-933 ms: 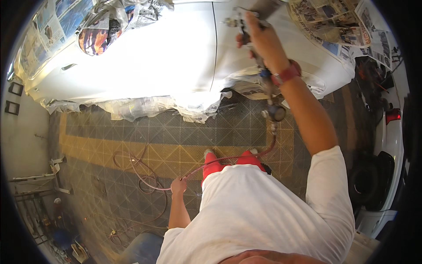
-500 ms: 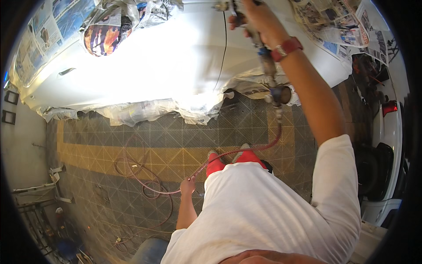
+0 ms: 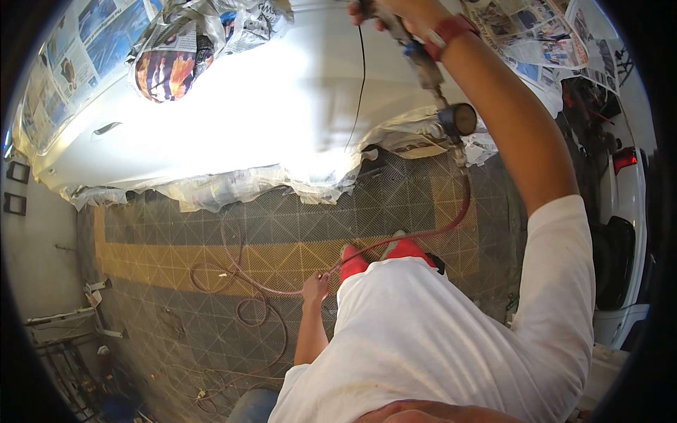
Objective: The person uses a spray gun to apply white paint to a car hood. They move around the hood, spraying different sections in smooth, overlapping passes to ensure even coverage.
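Observation:
At the top edge my right hand (image 3: 415, 14) is wrapped round a spray gun (image 3: 422, 67); the front of the gun is cut off by the frame. A round dark gauge (image 3: 462, 119) sits at its lower end, where a reddish air hose (image 3: 423, 234) joins. The hose hangs in a curve across my legs to my left hand (image 3: 315, 287), closed around it near my waist. Before me is a white car body (image 3: 233, 127), brightly lit, with a thin dark panel seam (image 3: 362, 84) left of the gun.
Newspaper (image 3: 92, 42) covers the car's upper parts, and crumpled masking sheet (image 3: 233, 187) runs along its lower edge. More hose (image 3: 254, 310) lies looped on the patterned tile floor (image 3: 162, 261). Another white vehicle (image 3: 624, 321) stands at right; metal racks (image 3: 67, 317) stand at left.
My right hand and the spray gun have moved farther up, the gauge end swinging slightly right. My left hand, still around the hose, has shifted a little right and up.

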A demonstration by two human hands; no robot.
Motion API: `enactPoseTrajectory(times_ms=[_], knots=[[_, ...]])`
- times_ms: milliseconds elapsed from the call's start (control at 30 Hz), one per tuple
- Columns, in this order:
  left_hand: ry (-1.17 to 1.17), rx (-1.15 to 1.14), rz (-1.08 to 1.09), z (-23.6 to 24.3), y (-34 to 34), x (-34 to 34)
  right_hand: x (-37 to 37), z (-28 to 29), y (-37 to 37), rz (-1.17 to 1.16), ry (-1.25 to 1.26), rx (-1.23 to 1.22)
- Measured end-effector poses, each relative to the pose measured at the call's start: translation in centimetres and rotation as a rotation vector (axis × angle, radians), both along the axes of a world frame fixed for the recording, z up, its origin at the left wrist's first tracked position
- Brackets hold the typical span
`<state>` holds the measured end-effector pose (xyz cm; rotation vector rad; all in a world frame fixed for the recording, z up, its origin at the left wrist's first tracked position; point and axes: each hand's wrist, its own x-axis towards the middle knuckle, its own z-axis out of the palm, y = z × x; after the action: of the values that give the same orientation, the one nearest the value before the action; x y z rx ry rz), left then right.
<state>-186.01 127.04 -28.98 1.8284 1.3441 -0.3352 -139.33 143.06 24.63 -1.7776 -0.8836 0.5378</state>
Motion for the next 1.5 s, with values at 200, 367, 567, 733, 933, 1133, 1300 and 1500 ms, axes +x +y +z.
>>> enactPoseTrajectory(times_ms=[200, 367, 567, 733, 933, 1133, 1300, 1500], knots=[[-0.014, -0.025, 0.055, 0.6, -0.6, -0.2, -1.2, 2.2, 3.1, 0.132, 0.03, 0.044], [-0.01, -0.186, -0.034, 1.5, -0.5, 2.0, 4.9, 1.9, -0.9, 0.085, 0.012, -0.034], [-0.004, -0.164, -0.237, 3.3, 0.6, 7.2, 11.7, 1.6, -11.4, -0.214, -0.091, -0.104], [0.019, -0.154, -0.384, 3.4, 1.7, 10.0, 17.9, 0.5, -19.2, -0.358, -0.157, -0.003], [0.061, -0.128, -0.327, 5.2, 1.0, 9.3, 18.8, 0.5, -20.3, -0.65, -0.302, -0.045], [0.122, -0.206, -0.285, 4.1, 0.9, 7.6, 14.9, 0.4, -16.6, -0.465, -0.176, 0.057], [0.153, -0.234, -0.265, 1.5, 0.8, 5.3, 8.5, 1.8, -11.9, -0.262, -0.117, 0.066], [0.129, -0.268, -0.231, 0.3, 0.5, 5.4, 8.9, 2.8, -10.6, -0.018, 0.052, 0.176]])
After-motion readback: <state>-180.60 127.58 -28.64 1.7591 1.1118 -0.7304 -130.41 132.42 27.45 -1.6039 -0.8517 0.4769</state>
